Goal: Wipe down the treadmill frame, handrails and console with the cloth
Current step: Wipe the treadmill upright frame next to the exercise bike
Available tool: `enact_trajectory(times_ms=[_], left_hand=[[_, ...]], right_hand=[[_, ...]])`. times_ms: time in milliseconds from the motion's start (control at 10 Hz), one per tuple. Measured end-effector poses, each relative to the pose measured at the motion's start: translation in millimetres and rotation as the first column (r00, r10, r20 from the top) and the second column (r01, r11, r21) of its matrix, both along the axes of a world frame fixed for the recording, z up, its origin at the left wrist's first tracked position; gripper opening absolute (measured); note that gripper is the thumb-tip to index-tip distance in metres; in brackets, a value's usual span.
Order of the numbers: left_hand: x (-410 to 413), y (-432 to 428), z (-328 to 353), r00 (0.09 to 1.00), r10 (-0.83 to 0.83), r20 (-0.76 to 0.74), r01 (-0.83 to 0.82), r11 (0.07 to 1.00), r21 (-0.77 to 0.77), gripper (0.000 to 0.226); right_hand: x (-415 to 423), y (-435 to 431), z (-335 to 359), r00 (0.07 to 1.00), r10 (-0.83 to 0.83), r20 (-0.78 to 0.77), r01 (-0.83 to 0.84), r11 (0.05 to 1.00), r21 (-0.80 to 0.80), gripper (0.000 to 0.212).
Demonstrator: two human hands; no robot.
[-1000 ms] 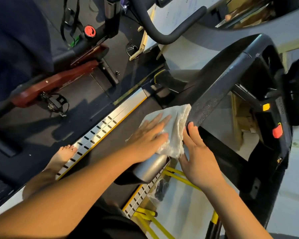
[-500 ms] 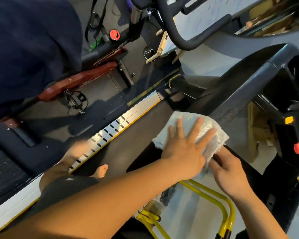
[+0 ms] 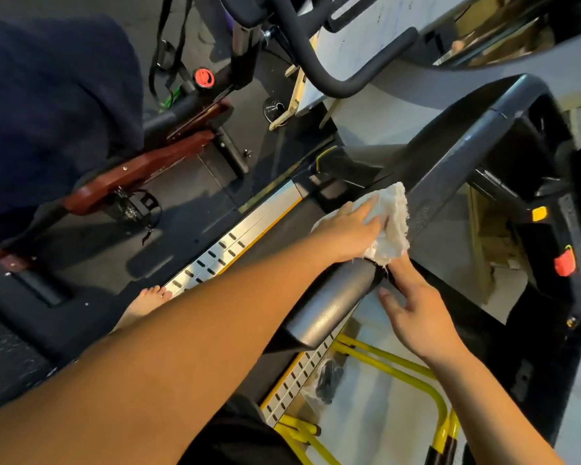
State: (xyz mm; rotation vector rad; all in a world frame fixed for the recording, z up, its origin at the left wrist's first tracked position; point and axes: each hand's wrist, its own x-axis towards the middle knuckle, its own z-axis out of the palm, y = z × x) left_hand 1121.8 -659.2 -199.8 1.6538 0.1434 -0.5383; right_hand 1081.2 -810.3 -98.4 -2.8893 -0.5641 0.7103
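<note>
White cloth sits bunched on the treadmill handrail, right where the dark rail meets its grey end cap. My left hand is flat on the cloth, fingers straight, pressing it onto the rail, nothing curled round it. My right hand is just below the cloth on the rail's right side; index finger reaches up and touches the cloth's lower edge, other fingers loosely spread, holding nothing I can see. Handrail runs up and right into the console, which has a yellow button and a red stop button. Left of the rail, the dark belt with a slotted silver side rail edged in yellow; a bare foot rests beside that rail. Under my right arm, yellow tube frame over pale floor, and a clear bag with something dark in it. Far left, an exercise bike with a reddish-brown frame, red knob, pedal. Dark blue fabric fills the top left corner. Curved black handlebar at top.
</note>
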Motion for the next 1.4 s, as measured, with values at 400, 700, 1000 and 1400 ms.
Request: enact_trajectory(times_ms=[400,700,1000,1400], left_hand=[[-67,15,-38,0.955,-0.026,-0.295,0.024,1.0,-0.009,0.05],[-54,9,-27,0.913,0.1,-0.395,-0.078,0.994,0.073,0.056],[-100,-27,26,0.941,-0.232,0.246,0.057,0.826,0.561,0.074],[-107,-21,23,0.881,-0.333,0.337,0.026,0.745,0.667,0.065]], right_hand=[[-4,6,-1,0.999,-0.046,0.004,0.046,0.995,-0.086,0.076],[-3,3,-4,0.998,-0.059,0.003,0.059,0.998,-0.013,0.071],[-8,6,-6,0.992,-0.1,0.079,0.099,0.995,0.024,0.024],[-16,5,7,0.83,-0.545,-0.123,0.517,0.666,0.538,0.014]])
